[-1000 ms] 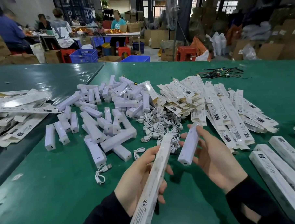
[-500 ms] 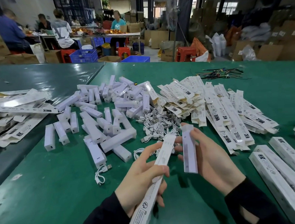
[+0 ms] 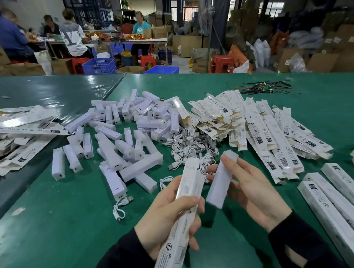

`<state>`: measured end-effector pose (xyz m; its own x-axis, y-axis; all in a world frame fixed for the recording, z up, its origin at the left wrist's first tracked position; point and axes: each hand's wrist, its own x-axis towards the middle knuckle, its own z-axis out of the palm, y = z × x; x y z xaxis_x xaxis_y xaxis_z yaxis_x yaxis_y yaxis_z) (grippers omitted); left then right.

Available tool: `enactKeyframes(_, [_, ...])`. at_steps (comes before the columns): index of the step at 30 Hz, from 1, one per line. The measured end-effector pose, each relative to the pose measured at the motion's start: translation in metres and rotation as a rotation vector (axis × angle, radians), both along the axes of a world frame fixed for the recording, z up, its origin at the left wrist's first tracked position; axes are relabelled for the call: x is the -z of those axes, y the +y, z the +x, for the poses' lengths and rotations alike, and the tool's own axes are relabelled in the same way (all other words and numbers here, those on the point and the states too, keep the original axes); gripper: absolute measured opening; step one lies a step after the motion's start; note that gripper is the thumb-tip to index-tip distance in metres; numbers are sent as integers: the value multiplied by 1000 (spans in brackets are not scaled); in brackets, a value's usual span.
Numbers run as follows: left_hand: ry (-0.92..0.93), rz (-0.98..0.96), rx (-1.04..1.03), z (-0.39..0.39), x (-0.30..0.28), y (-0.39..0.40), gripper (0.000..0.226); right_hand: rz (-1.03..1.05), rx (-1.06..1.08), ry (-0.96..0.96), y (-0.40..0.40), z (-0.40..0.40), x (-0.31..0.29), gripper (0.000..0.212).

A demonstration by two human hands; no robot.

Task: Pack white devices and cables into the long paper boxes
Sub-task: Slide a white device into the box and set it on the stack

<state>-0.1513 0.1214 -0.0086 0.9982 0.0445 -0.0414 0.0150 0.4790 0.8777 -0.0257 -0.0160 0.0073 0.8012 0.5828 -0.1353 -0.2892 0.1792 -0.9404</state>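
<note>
since the earlier frame the white device (image 3: 219,180) has been tipped by the right hand (image 3: 253,193) from nearly upright to a slant, its lower end now swung toward the long paper box (image 3: 182,220) and its upper end leaning away to the right. the device is pinched lightly, with a fingertip on its far end and the remaining fingers spread fairly straight behind it, the palm turned up and mostly open. the box is gripped by the left hand (image 3: 169,217), fingers wrapped under it and the thumb laid across its top face; it is held off the green table (image 3: 54,230), its far end pointing away from the person and lying just beside the device. whether that far end is open cannot be told from this view. the step in hand is judged to be the lining-up of a device for insertion, with nothing yet seen inside the box. for the next move the device would need to be brought in line with the box's long axis and fed into its mouth, and a cable would be needed afterwards. beyond the fingertips a tangle of white cables (image 3: 191,147) is spread, with loose devices (image 3: 130,144) heaped beyond and left of the left hand, flat unfilled boxes (image 3: 273,133) beyond the right hand, and closed boxes (image 3: 341,205) laid to the right of the right wrist.
</note>
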Motion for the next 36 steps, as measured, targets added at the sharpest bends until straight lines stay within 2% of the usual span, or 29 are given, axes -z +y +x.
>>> enactKeyframes(5, [-7,-27,95,-2,-2,2,56,23,56,-8,-2,2,-1,46])
enactKeyframes(11, [31,-8,157,-3,0,-1,51,221,228,17,2,2,1,36])
enactKeyframes(15, [41,-17,188,-3,3,3,48,147,146,-34,-1,1,0,40])
enactKeyframes(19, [56,-60,209,1,6,11,41,21,103,-65,-1,3,2,28])
enactKeyframes(22, [77,-100,216,6,9,14,44,102,119,52,5,1,8,21])
enactKeyframes(25, [65,-188,249,10,12,14,39,256,185,77,7,-3,8,19])
enactKeyframes(28, [122,-114,237,13,19,15,43,338,218,104,8,-7,7,22])
enactKeyframes(32, [171,73,158,19,25,15,35,266,128,123,12,-11,9,10])
enactKeyframes(36, [171,37,179,14,21,17,38,162,52,101,9,-6,8,12])
